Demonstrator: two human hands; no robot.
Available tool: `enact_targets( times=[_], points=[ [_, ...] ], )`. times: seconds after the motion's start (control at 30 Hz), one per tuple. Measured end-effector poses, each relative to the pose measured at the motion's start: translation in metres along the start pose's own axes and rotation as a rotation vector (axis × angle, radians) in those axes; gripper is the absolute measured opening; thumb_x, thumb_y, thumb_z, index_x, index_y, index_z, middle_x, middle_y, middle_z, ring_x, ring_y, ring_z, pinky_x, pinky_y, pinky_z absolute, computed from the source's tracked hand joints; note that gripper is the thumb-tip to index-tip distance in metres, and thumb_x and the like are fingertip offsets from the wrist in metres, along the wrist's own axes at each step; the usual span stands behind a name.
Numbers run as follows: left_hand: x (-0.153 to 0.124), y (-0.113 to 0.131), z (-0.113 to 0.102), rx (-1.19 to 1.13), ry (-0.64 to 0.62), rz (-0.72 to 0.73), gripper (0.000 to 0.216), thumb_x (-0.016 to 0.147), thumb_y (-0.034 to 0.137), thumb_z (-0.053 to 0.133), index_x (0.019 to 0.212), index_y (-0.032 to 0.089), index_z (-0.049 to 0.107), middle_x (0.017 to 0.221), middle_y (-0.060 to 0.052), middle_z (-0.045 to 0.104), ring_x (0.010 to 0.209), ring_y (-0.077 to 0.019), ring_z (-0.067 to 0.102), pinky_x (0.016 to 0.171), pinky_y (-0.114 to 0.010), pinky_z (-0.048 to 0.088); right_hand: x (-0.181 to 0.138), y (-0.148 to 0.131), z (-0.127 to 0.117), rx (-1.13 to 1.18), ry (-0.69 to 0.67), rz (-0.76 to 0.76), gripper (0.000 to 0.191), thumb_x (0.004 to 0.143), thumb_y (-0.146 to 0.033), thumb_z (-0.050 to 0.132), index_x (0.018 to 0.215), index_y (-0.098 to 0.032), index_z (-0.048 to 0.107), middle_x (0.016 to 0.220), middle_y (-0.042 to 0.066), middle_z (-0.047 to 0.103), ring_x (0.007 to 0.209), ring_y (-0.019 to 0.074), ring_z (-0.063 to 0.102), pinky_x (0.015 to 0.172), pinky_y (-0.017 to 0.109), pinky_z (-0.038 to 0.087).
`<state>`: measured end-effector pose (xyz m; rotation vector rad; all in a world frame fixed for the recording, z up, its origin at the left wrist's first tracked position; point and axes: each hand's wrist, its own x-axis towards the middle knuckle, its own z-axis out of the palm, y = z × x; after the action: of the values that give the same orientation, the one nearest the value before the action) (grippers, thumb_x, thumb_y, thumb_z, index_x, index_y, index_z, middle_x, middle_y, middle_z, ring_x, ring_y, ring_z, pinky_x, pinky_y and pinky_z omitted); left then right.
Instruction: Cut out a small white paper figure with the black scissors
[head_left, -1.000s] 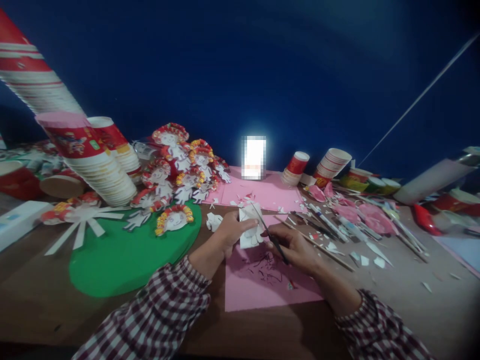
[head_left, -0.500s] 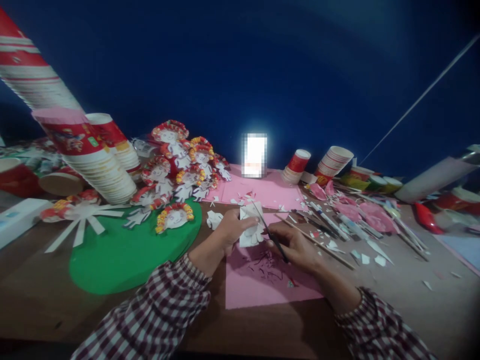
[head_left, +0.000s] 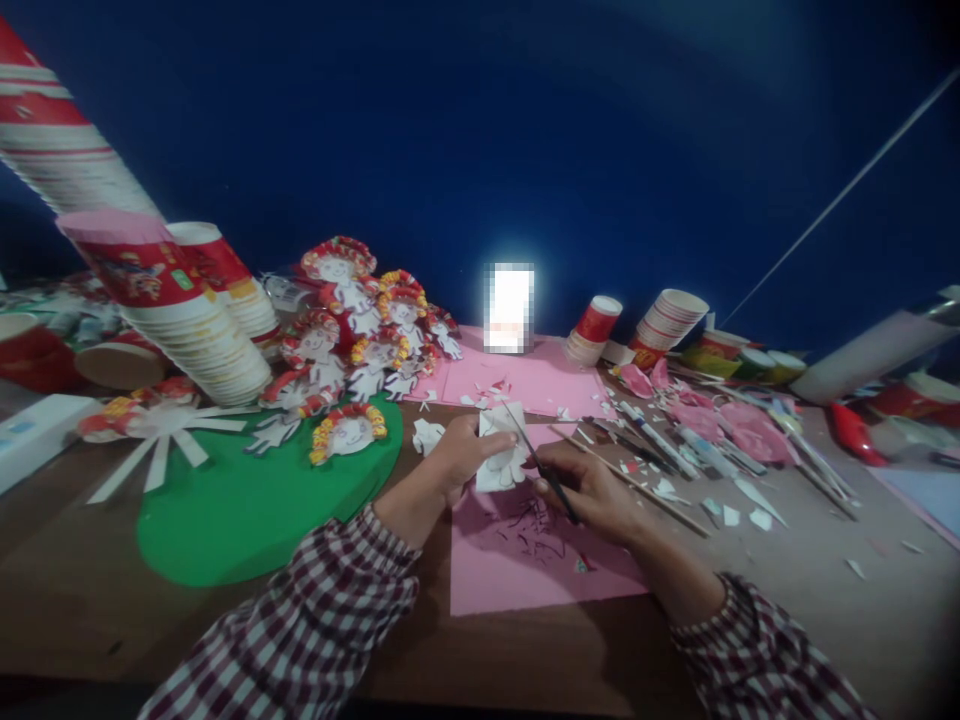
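My left hand (head_left: 456,462) pinches a small white paper cut-out (head_left: 499,452) above the table, thumb on its front. My right hand (head_left: 592,492) is closed round the dark handles of a pair of scissors (head_left: 541,467), whose thin blades reach up across the cut-out's right edge. Both hands hover over a pink paper sheet (head_left: 536,570) strewn with dark scraps. Checked sleeves cover both forearms.
A green paper disc (head_left: 247,510) lies at the left with paper dolls (head_left: 352,340) heaped behind it. Tall stacks of red-and-white paper cups (head_left: 187,320) lean at far left; more cups (head_left: 667,322) stand at the back right. Sticks, pens and scraps (head_left: 697,450) litter the right side. A bright blurred screen (head_left: 508,308) stands at the back.
Hands, cut-out and scissors stay nearly in place; the view has drifted slightly, and the cut-out has turned a little in my left hand.
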<state>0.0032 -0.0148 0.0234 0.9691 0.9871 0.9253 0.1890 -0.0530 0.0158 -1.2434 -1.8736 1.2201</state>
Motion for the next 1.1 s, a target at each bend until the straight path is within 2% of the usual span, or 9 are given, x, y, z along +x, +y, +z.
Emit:
enact_targets(
  times=[0.47, 0.67, 1.1],
  points=[
    [-0.0001, 0.0043, -0.0064, 0.065, -0.039, 0.003, 0.015, 0.059, 0.023, 0.071, 0.068, 0.014, 0.064, 0.06, -0.001, 0.063, 0.052, -0.0131, 0.056, 0.054, -0.025, 0.045, -0.0002, 0.0005, -0.0013, -0.008, -0.022, -0.011, 0.035, 0.08, -0.041, 0.06, 0.102, -0.014, 0.064, 0.074, 0.003, 0.057, 0.062, 0.0127, 0.048, 0.056, 0.023, 0.041],
    [-0.0002, 0.0047, -0.0077, 0.092, -0.074, 0.008, 0.014, 0.06, 0.023, 0.071, 0.068, 0.013, 0.064, 0.059, -0.001, 0.062, 0.051, -0.0127, 0.056, 0.053, -0.024, 0.044, 0.0004, -0.001, -0.0018, -0.024, -0.046, -0.016, 0.032, 0.08, -0.041, 0.06, 0.098, -0.014, 0.064, 0.067, 0.0, 0.052, 0.059, 0.0117, 0.044, 0.055, 0.023, 0.036],
    [-0.001, 0.0045, -0.0083, 0.09, -0.114, -0.003, 0.01, 0.061, 0.02, 0.07, 0.065, 0.013, 0.065, 0.061, -0.002, 0.064, 0.052, -0.0124, 0.056, 0.053, -0.024, 0.045, -0.0008, -0.0026, -0.0032, -0.005, -0.085, -0.04, 0.031, 0.082, -0.042, 0.058, 0.094, -0.014, 0.063, 0.067, -0.001, 0.048, 0.059, 0.011, 0.042, 0.054, 0.022, 0.033]
  ],
)
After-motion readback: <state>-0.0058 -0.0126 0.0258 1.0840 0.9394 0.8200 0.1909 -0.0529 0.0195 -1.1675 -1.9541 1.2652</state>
